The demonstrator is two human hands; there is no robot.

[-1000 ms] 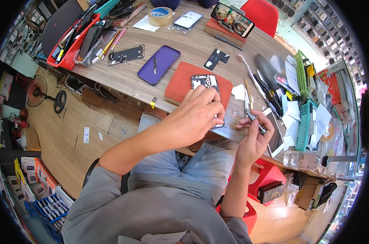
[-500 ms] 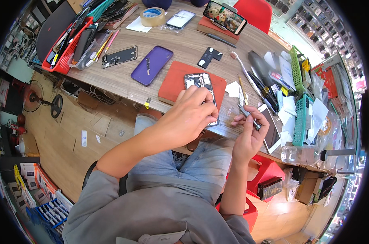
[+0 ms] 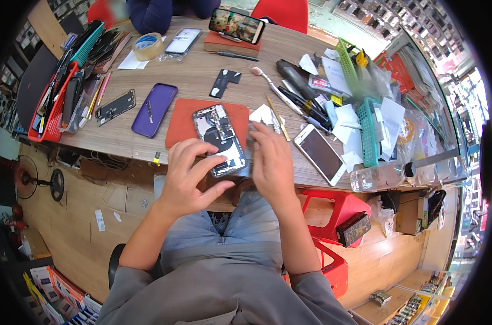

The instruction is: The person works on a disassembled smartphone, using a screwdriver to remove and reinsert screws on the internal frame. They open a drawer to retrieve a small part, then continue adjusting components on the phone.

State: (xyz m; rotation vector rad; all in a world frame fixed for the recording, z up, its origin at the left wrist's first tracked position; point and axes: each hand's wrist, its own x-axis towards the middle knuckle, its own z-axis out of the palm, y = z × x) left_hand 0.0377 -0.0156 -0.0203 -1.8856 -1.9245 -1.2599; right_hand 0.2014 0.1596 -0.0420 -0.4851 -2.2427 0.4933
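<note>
An opened smartphone [image 3: 220, 138], its inner parts bare, lies on an orange-red book [image 3: 182, 122] at the table's near edge. My left hand [image 3: 189, 172] is open over the phone's lower left corner. Its fingertips reach over the phone's inner face, and the thumb is apart at the near end. Just right of the phone, my right hand [image 3: 273, 165] is open with its fingers stretched out, showing nothing in them; its palm side is partly hidden. Beyond its fingertips lie small white papers [image 3: 262, 115] and a thin golden stick [image 3: 278, 116].
Left of the book are a purple phone case [image 3: 162, 103] and a dark phone panel [image 3: 116, 107]. A white phone [image 3: 320, 153], pens and a green basket [image 3: 369, 132] crowd the right. A propped phone [image 3: 237, 25] stands far back; another person's sleeve [image 3: 151, 16] rests behind.
My right hand no longer shows the grey pen-like tool and has come to the phone's right side. My left hand has drawn back off the phone's middle, fingers spreading. The view has shifted right.
</note>
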